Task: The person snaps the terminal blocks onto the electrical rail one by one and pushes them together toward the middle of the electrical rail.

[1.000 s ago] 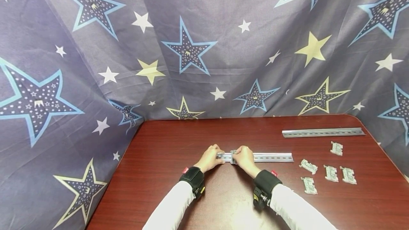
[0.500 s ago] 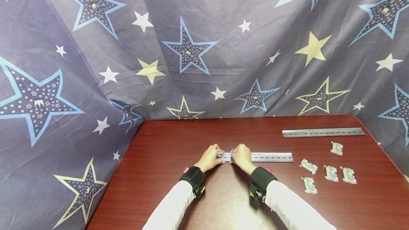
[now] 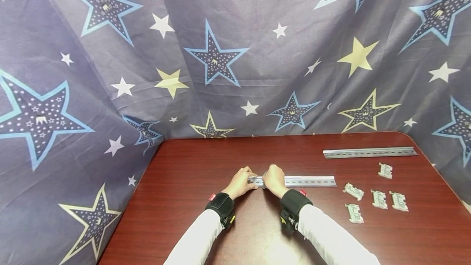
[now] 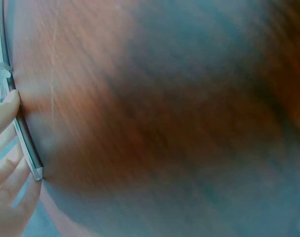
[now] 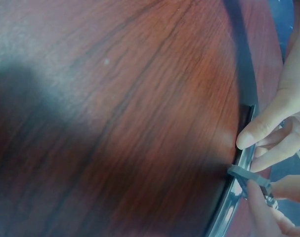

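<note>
A slotted metal DIN rail (image 3: 310,181) lies crosswise on the table in front of me. Its left end is gripped by my left hand (image 3: 241,182), thumb on the near edge and fingers over the far side; the left wrist view shows the same rail (image 4: 28,140) between thumb and fingers. My right hand (image 3: 275,180) pinches a small grey terminal block (image 5: 250,177) that sits across the rail, just right of the left hand. From above, the right hand covers most of that block.
Several loose pale terminal blocks, one of them a block (image 3: 353,192) nearest the rail, lie on the right of the reddish-brown table (image 3: 191,162). Behind them rests a second metal rail (image 3: 369,153). A star-patterned cloth (image 3: 228,93) hangs along the table's back and left edges.
My right hand has slid left along the rail with the terminal block, closer to the left hand. The left hand keeps its grip on the rail end. The head view has shifted slightly.
</note>
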